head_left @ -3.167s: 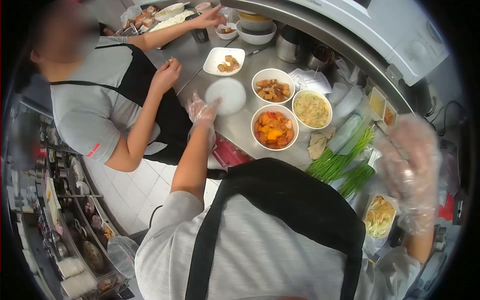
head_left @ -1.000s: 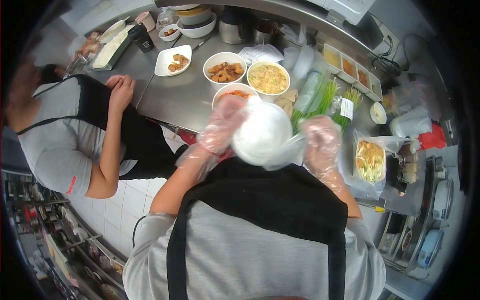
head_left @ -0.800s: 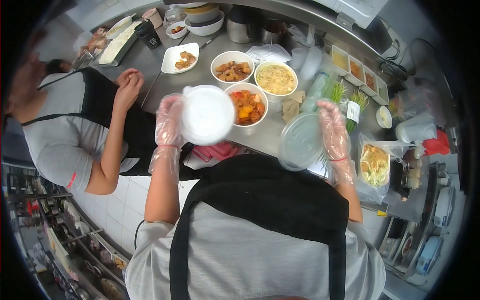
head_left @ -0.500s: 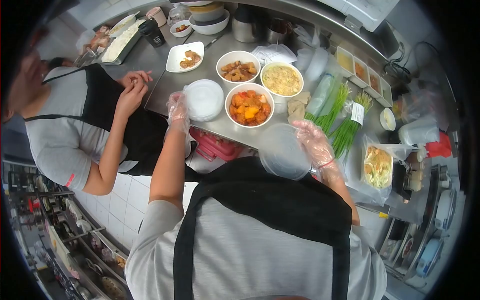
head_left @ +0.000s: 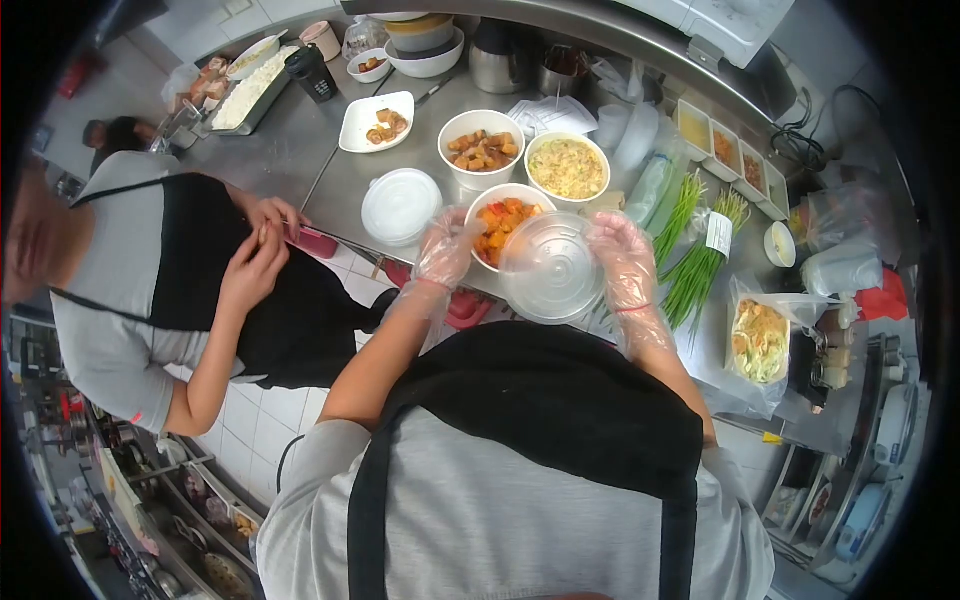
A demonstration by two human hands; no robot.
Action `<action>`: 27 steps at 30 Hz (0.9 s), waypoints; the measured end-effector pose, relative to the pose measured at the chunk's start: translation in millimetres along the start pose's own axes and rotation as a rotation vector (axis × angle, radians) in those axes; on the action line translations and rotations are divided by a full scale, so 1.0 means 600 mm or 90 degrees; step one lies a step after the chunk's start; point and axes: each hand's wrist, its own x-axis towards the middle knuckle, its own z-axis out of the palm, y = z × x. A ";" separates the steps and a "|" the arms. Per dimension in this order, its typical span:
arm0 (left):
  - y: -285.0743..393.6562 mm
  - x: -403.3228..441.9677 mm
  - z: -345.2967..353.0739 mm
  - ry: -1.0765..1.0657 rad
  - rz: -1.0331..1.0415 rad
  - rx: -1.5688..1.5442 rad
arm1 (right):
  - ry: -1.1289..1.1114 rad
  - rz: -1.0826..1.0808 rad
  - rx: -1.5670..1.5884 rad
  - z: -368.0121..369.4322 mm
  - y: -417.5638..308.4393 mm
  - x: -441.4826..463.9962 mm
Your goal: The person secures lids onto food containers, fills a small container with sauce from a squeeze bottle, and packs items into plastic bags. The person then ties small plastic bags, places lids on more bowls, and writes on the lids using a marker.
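My right hand (head_left: 624,255), in a clear plastic glove, grips the right edge of a translucent round lid (head_left: 552,268). The lid is raised and overlaps the lower right of a white bowl of orange-red food (head_left: 497,226). At that bowl's left side is my left hand (head_left: 445,248), gloved too, with bent fingers; whether it grips anything is unclear. Left of it, a stack of white lids (head_left: 401,206) lies on the steel counter. Behind stand a bowl of brown cubes (head_left: 481,150) and a bowl of yellow food (head_left: 568,167).
A co-worker (head_left: 200,270) stands at the left, hands together. Green stalks (head_left: 690,270), a bagged food tray (head_left: 760,342) and small compartments of ingredients (head_left: 723,148) are at the right. A square white dish (head_left: 376,122) and a black cup (head_left: 311,74) stand farther back.
My left hand has left the white lid stack and moved right to the orange-red bowl. The translucent lid has risen slightly in my right hand. The co-worker has shifted a little.
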 end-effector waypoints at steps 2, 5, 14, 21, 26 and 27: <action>-0.007 -0.017 0.012 0.007 0.005 0.004 | -0.027 -0.023 -0.004 0.001 -0.001 0.002; -0.011 -0.028 0.018 0.016 0.007 -0.027 | -0.012 -0.046 -0.039 0.003 0.001 0.007; 0.022 -0.036 0.039 0.070 0.132 0.139 | 0.029 -0.145 -0.361 0.049 0.046 0.064; 0.017 -0.006 0.044 0.075 0.367 0.338 | 0.001 -0.369 -0.520 0.051 0.068 0.085; 0.030 -0.005 0.052 0.025 0.479 0.501 | -0.063 -0.407 -0.573 0.038 0.079 0.080; 0.032 -0.003 0.054 0.027 0.506 0.538 | -0.068 -0.412 -0.615 0.035 0.082 0.082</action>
